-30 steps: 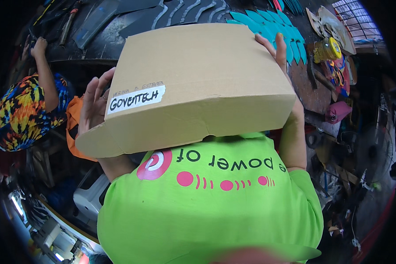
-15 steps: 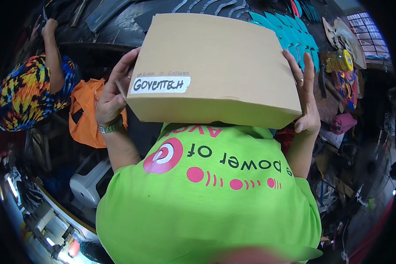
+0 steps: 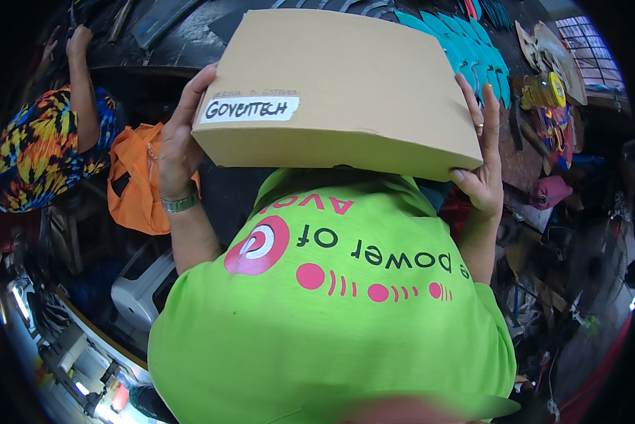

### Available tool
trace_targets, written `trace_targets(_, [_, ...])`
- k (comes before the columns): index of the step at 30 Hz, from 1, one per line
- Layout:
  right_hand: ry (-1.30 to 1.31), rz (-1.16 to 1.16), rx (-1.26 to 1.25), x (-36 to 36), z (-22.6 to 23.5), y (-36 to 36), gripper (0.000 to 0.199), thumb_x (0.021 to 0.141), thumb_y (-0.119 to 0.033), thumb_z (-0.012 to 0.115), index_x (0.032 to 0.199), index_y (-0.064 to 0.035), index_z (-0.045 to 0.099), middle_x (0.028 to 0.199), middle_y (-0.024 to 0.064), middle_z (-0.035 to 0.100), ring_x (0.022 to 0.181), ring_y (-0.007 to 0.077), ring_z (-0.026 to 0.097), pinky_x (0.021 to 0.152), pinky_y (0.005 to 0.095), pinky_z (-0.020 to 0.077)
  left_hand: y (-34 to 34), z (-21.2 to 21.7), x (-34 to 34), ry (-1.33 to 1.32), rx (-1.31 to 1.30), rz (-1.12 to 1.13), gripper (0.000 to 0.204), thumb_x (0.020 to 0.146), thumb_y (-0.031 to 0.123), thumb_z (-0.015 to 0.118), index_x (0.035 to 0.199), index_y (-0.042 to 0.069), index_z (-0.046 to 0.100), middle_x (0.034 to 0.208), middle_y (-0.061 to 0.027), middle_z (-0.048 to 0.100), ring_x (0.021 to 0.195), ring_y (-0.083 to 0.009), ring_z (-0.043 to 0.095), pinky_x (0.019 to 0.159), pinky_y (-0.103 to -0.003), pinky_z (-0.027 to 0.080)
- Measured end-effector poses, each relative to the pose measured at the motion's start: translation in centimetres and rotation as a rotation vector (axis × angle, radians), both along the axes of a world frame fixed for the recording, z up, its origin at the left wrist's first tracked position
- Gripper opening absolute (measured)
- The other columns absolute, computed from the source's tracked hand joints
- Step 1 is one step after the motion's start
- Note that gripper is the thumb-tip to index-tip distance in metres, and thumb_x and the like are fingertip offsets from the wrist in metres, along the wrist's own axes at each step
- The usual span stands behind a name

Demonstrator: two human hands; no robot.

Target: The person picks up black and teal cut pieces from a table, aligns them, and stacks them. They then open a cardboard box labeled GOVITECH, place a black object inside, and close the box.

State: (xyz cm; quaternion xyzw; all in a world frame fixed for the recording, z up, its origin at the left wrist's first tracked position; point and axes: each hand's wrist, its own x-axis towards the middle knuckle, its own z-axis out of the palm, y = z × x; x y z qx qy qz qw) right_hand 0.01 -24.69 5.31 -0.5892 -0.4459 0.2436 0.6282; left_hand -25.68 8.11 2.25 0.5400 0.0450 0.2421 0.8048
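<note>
The flat cardboard box is held raised in front of the wearer's chest, toward 12 o'clock in the head view, over a cluttered dark bench; the step in hand appears to be carrying or presenting the box. The left hand clasps the box's 9 o'clock end with fingers extended flat up its side, and the right hand braces the 3 o'clock end, fingers together and upright, both forearms bent upward. Any next move calls for even two-sided pressure to keep the box level.
</note>
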Motion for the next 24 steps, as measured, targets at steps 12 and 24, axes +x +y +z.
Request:
trace_targets(12, [-0.373,-0.017,-0.157,-0.7,0.7,-1.8,0.101,0.076,0.010,0.064,0.161,-0.0080,0.013,0.165,0.0204,0.022,0.148,0.0345,0.033,0.114,0.0382,0.0353,-2.0,0.6,-0.5,0.178,0.571,0.082,0.112,0.064,-0.002,0.084,0.159,0.009,0.026,0.163,-0.0160,0.030,0.144,-0.0270,0.042,0.118,-0.042,0.033])
trace_targets(24, [-0.573,-0.125,-0.342,-3.1,2.2,-1.2,0.094,0.068,0.021,0.067,0.153,-0.0056,0.037,0.159,0.0204,0.035,0.146,0.0326,0.039,0.113,0.0385,0.0406,-4.4,1.3,-0.6,0.317,0.906,0.240,0.103,0.067,0.000,0.088,0.155,0.014,0.034,0.136,-0.0137,0.062,0.116,-0.0241,0.067,0.100,-0.037,0.054])
